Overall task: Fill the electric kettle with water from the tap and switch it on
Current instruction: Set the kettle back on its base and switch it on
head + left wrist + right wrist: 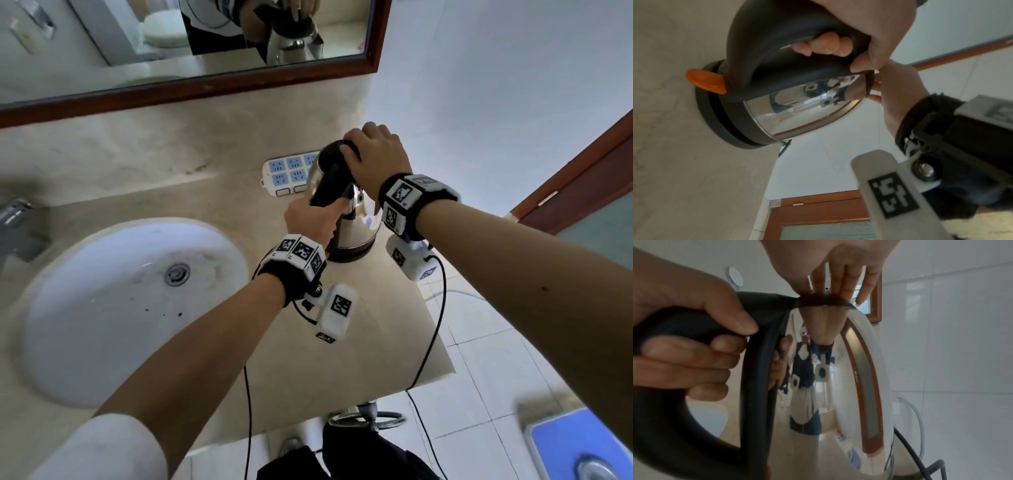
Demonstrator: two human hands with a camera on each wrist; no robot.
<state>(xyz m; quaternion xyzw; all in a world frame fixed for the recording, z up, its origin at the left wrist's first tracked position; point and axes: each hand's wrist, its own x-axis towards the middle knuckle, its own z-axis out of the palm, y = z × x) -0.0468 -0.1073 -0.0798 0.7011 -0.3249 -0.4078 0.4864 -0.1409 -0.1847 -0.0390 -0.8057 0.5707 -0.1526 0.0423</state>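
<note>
A steel electric kettle [356, 226] with a black handle [330, 188] stands on its black base [715, 123] on the beige counter, right of the sink. My left hand [313, 219] grips the handle, fingers wrapped under it and thumb on top, as the left wrist view shows of the left hand [869, 24]. From above, my right hand [376, 157] holds the black lid [334, 150]; in the right wrist view its fingers [846, 282] come down onto the lid's edge [824, 302]. An orange switch [707, 81] sticks out below the handle.
The white sink [102, 308] and metal tap [17, 222] lie to the left. A white power strip [287, 174] lies behind the kettle, under a wood-framed mirror [205, 85]. The counter's right edge [442, 329] drops to tiled floor. A black cable [916, 456] trails from the base.
</note>
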